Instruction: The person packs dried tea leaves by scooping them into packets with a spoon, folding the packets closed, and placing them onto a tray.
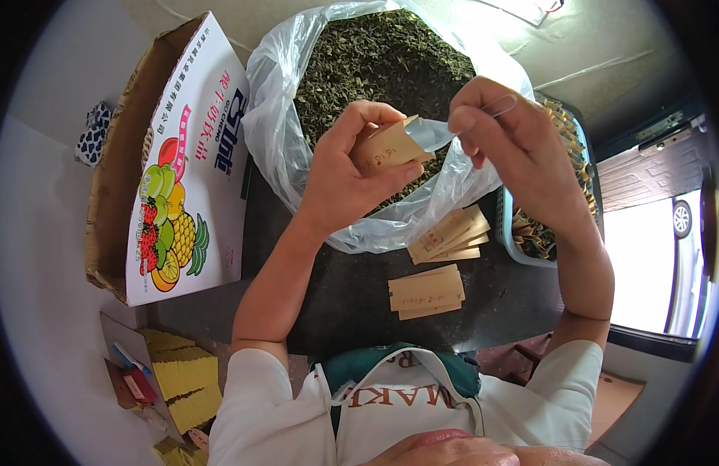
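My left hand (340, 175) is closed around a small brown paper packet (386, 151), tilted with its mouth toward the right. Between the fingers of my right hand (515, 144) is the handle of a clear plastic scoop (433, 133), whose bowl sits at the packet's mouth. How far the scoop reaches inside, I cannot tell. Both hands are over a large clear plastic bag (278, 147) filled with dried dark-green leaves (383, 58). Nearer my body, flat paper packets lie on the dark table in two piles, one fanned (451, 235) and one stacked (428, 290).
A white printed carton (192, 179) stands open at the left. Right of the bag, a light-blue basket (505, 221) holds many upright packets and some leaves. Low at the left, a box contains bundles of yellowish packets (187, 380). The dark table's (328, 311) front edge is close to my body.
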### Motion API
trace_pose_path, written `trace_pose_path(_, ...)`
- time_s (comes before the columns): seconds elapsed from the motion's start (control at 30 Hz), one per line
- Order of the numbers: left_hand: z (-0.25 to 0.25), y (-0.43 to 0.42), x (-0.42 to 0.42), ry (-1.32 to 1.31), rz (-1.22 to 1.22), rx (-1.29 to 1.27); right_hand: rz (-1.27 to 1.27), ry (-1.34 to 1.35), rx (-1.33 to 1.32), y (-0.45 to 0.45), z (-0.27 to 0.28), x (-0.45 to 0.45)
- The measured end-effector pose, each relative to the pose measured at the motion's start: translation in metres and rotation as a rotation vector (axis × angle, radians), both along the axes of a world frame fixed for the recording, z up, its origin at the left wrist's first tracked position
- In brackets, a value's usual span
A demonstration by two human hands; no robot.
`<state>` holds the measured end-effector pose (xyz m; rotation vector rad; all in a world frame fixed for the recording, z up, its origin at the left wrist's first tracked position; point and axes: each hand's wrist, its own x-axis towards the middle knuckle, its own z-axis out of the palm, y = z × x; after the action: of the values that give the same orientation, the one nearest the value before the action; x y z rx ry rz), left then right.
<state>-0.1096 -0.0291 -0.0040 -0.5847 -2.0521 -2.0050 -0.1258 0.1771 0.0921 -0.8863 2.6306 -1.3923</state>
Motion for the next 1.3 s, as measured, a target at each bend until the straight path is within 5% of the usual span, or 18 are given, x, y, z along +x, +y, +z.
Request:
trace_pose_path(0.4,-0.006,0.002,-0.001,0.111,0.039,0.131,-0.023,-0.131,-0.221,-0.014,0.000,-0.003)
trace_pose_path(0.57,-0.003,-0.003,0.002,-0.044,-0.002,0.288,-0.078,-0.274,-0.353,-0.017,0.001,-0.007)
trace_pose_path(0.77,-0.006,-0.007,-0.002,0.022,0.075,0.159,-0.049,-0.148,-0.326,-0.004,0.001,-0.010)
trace_pose_path(0.97,-0.005,-0.010,-0.003,0.019,0.094,0.099,-0.150,-0.085,-0.155,0.014,-0.003,-0.033)
trace_pose_path(1.13,-0.004,-0.008,-0.003,0.064,0.112,0.050,-0.063,0.328,0.479,-0.013,-0.052,-0.057)
trace_pose_path(1.3,-0.002,-0.013,-0.004,0.106,0.132,0.002,-0.005,0.092,0.225,-0.042,-0.088,-0.072)
